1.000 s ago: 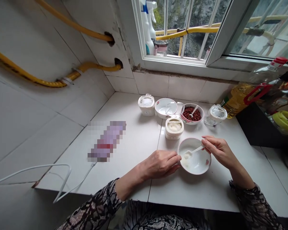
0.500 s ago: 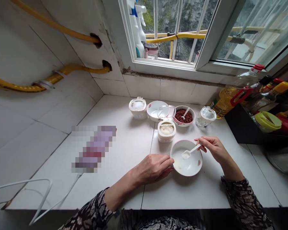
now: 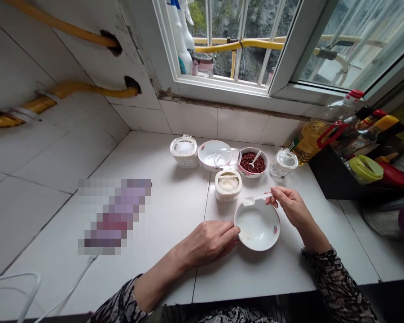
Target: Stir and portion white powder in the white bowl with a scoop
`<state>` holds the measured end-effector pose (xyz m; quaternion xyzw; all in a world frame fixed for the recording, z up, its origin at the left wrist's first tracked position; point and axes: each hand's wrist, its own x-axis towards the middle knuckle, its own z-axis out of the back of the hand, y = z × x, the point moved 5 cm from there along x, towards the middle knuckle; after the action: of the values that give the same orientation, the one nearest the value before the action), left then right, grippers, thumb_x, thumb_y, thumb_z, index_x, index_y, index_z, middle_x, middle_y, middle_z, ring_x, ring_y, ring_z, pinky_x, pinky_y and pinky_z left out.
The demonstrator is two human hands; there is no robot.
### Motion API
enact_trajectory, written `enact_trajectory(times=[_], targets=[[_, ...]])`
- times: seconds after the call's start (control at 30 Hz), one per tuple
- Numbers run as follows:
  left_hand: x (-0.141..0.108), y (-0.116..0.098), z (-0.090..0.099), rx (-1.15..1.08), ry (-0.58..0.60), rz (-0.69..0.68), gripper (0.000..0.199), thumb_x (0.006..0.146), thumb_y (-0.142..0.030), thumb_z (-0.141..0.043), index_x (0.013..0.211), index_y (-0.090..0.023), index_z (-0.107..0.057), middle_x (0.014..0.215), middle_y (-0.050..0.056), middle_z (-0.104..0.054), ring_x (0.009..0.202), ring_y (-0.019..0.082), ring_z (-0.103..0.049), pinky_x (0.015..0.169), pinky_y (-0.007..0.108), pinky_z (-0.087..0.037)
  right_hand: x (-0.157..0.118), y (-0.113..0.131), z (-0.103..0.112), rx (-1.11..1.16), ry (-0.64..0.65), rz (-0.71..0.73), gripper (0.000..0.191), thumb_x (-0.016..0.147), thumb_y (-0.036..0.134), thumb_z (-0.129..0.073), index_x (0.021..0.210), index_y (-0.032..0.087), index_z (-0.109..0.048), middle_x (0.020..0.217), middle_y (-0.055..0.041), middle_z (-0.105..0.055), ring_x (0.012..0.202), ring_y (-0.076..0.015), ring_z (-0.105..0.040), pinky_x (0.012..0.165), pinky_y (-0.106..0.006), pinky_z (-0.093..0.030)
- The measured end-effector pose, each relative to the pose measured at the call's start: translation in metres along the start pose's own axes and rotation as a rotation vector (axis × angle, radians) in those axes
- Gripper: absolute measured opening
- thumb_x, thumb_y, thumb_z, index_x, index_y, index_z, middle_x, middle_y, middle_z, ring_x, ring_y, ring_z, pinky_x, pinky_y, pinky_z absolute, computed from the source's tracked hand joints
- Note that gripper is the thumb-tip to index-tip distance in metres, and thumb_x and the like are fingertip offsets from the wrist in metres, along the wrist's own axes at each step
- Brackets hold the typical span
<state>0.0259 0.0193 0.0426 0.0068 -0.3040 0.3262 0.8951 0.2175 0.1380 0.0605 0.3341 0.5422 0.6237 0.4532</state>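
My left hand point(image 3: 211, 240) pinches the left rim of a white bowl point(image 3: 261, 231) with a pink flower on its wall. A small whitish patch lies inside the bowl at the left. Between the fingertips of my right hand point(image 3: 290, 205) is a small white spoon point(image 3: 248, 201), its head above the bowl's far rim. How much white substance the spoon holds, I cannot tell. Just behind the bowl stands a jar point(image 3: 228, 185) of white granules with its clear lid raised.
Farther back are a closed jar point(image 3: 184, 151), a white bowl point(image 3: 207, 154), a bowl of small red beans point(image 3: 251, 167) with a spoon, and a clear jar point(image 3: 284, 163). An oil bottle point(image 3: 333, 119) and black box point(image 3: 328, 181) stand right. A cable point(image 3: 72, 285) runs left.
The spoon has moved up from inside the bowl to its far rim, towards the jar of white granules. My left hand keeps its hold on the rim. The camera view has shifted somewhat.
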Motion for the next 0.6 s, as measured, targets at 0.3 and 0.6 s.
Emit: enact_trajectory(times=[0.3,0.6], targets=[[0.0,0.0,-0.001,0.01,-0.012,0.003,0.023,0.104,-0.021,-0.033,0.099,-0.013,-0.054,0.072,0.001,-0.058,0.058,0.013,-0.054,0.048,0.026,-0.044,-0.006,0.052,-0.021,-0.48,-0.352,0.6,0.037,0.098,0.044,-0.048,0.069,0.022,-0.057,0.065,-0.0003,-0.062,0.067,-0.0167,-0.06,0.094,-0.042,-0.045],[0.001,0.001,-0.002,0.036,0.011,0.005,0.024,0.104,-0.021,-0.032,0.096,-0.014,-0.054,0.072,0.001,-0.056,0.059,0.012,-0.054,0.05,0.025,-0.044,-0.02,0.065,-0.044,-0.907,-0.336,1.017,0.016,0.093,0.02,-0.057,0.077,0.023,-0.058,0.069,0.002,-0.068,0.078,-0.0179,-0.068,0.109,-0.046,-0.03]])
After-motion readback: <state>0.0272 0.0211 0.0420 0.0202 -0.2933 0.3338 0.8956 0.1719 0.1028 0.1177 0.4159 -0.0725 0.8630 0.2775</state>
